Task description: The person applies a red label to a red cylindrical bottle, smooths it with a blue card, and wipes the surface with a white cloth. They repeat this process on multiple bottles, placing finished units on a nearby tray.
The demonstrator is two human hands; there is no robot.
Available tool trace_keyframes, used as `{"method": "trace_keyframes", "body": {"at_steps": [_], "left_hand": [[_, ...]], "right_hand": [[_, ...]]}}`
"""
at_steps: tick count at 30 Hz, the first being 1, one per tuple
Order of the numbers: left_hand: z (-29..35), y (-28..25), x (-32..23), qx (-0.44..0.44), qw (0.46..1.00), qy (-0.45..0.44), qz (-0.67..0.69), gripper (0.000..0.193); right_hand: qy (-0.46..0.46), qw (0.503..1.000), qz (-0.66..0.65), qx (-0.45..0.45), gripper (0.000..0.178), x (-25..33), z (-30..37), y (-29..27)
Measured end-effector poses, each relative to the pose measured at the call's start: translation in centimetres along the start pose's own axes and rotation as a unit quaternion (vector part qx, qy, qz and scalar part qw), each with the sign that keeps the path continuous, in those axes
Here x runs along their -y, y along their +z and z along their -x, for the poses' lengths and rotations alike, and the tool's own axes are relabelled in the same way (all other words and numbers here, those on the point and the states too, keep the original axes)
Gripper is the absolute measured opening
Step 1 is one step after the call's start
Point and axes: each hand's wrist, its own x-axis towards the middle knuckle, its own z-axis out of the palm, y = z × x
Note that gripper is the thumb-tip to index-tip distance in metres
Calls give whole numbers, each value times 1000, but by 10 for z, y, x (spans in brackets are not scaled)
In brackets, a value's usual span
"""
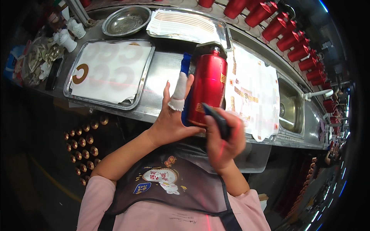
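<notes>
A glossy red bottle [208, 79] with gold markings lies on a blue support [186, 63], its narrow neck pointing away from me. Along its left side, my left hand [171, 117] is open, fingers spread and thumb stretched across by the bottle's base. A white cover [179, 92] wraps one of its fingers. My right hand [227, 138] is closed around a dark, flat-edged scraper [216, 120]. The scraper's edge is at the lower right part of the bottle, over a gold marking; whether it touches is hard to tell.
A metal tray [142, 82] at left holds a white sheet with C-shaped decals. Behind are a steel bowl [127, 21] and a tray of paper sheets [185, 25]. White decal sheets [252, 96] lie right, beside a sink [291, 107]. Red bottles [275, 29] line the back.
</notes>
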Motion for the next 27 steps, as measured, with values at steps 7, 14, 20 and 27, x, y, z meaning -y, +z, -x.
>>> {"method": "trace_keyframes", "body": {"at_steps": [7, 14, 20, 27], "left_hand": [[15, 6, -22, -5, 995, -23, -100, 69], [33, 12, -11, -34, 990, -87, -108, 72], [43, 15, -3, -35, 987, -120, -101, 81], [49, -6, 2, 11, 989, -127, -76, 115]], "right_hand": [[240, 971, 9, -18, 23, -36, 24, -18], [27, 996, 80, 19, 35, -12, 25, 12], [-54, 984, -18, 169, 33, 5, -3, 7], [-216, 937, 53, 269, 40, 5, -24, 11]]}}
